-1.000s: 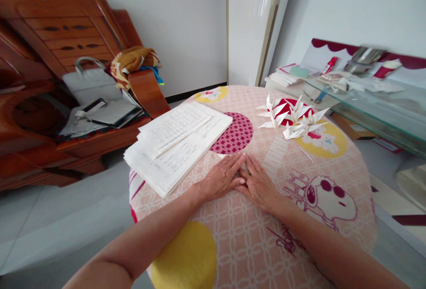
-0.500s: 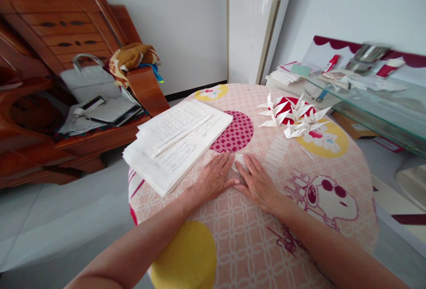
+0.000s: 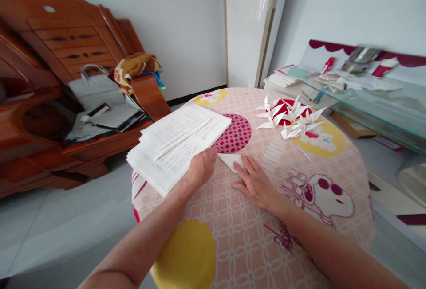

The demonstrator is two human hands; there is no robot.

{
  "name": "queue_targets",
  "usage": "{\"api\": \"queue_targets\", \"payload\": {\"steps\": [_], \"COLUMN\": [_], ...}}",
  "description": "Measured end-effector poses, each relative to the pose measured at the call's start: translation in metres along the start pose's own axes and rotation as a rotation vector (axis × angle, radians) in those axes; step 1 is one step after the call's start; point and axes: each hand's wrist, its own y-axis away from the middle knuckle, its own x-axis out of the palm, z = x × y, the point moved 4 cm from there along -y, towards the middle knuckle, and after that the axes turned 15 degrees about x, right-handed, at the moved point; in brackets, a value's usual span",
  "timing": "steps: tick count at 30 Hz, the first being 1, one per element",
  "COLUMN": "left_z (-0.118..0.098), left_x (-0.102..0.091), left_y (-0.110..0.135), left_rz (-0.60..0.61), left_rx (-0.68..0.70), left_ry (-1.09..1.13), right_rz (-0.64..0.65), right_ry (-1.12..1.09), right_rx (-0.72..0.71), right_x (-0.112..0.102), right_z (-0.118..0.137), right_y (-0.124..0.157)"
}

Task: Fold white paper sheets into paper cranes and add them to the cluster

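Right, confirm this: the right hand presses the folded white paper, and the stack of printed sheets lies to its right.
Wrong side: the head view shows the stack of printed sheets left of the right hand, which presses the folded white paper.

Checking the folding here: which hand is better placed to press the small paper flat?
Likely the right hand: its fingers lie on the paper, while the left hand curls at its corner by the stack.
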Motion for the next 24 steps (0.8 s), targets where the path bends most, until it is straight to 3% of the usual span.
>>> {"api": "queue_targets", "payload": {"steps": [3, 8, 12, 16, 20, 24], "left_z": [0.000, -0.011, -0.011, 0.000, 0.002, -0.006], "left_x": [-0.007, 0.007, 0.014, 0.018, 0.018, 0.015], "left_y": [-0.019, -0.045, -0.046, -0.035, -0.029, -0.029], "left_rz": [-0.050, 0.117, 0.125, 0.048, -0.122, -0.283], "left_rx": [0.027, 0.025, -0.043, -0.201, -0.351, -0.406], "left_ry": [0.088, 0.209, 0.437, 0.824, 1.149, 1.288], "right_rz": [0.032, 0.063, 0.018, -0.073, -0.136, 0.028], "right_ry": [-0.006, -0.054, -0.206, -0.504, -0.714, -1.005], "right_rx": [0.018, 0.038, 0.041, 0.098, 0.302, 0.541], "right_x": [-0.003, -0.008, -0.012, -0.022, -0.030, -0.027], "right_z": [0.002, 0.001, -0.006, -0.018, -0.038, -0.052], "right_y": [-0.003, -0.005, -0.009, -0.018, -0.026, -0.028]}}
